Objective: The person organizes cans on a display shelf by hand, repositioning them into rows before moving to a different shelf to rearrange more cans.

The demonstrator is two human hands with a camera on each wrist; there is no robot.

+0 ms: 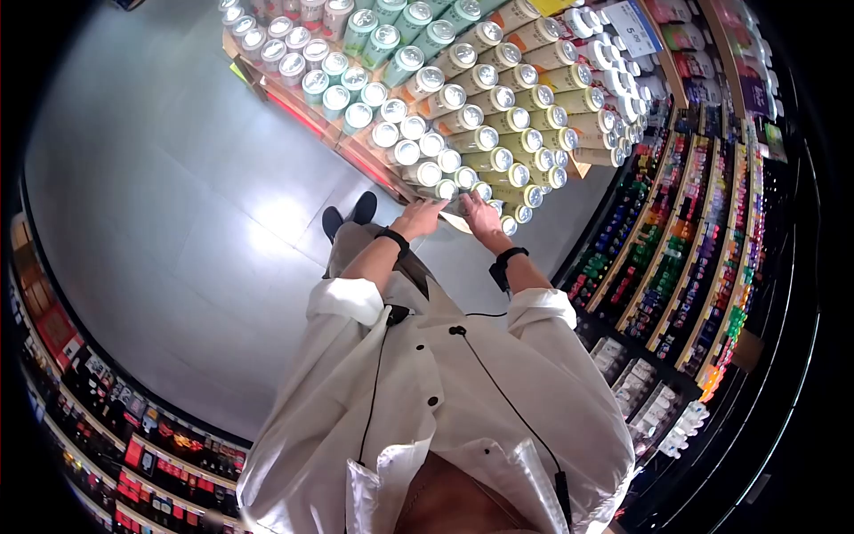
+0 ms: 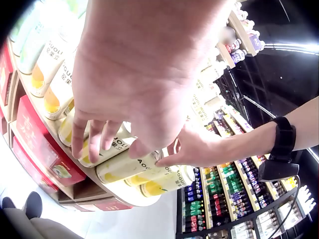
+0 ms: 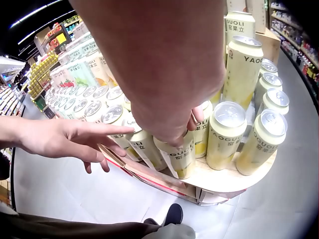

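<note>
Tall pale yellow drink cans with silver lids stand in rows on a rounded display shelf. At its front edge my right hand [image 3: 172,117] holds a yellow can [image 3: 180,162] by its upper part, the thumb and fingers around the lid end. In the left wrist view that right hand [image 2: 197,144] shows thumb and fingers bent at a can top. My left hand [image 3: 62,139] reaches in from the side, its fingers extended, the index fingertip right at the lid of a neighbouring can [image 3: 149,149]. From above, the left hand [image 1: 418,218] lies beside the right hand [image 1: 480,216].
Green cans [image 1: 382,40] and white-topped cans [image 1: 289,67] fill the rest of the stepped display. Red boxes [image 2: 42,139] sit in the shelf below. Bottle shelves [image 1: 667,249] line the right side. Grey tiled floor [image 1: 196,178] runs along the left.
</note>
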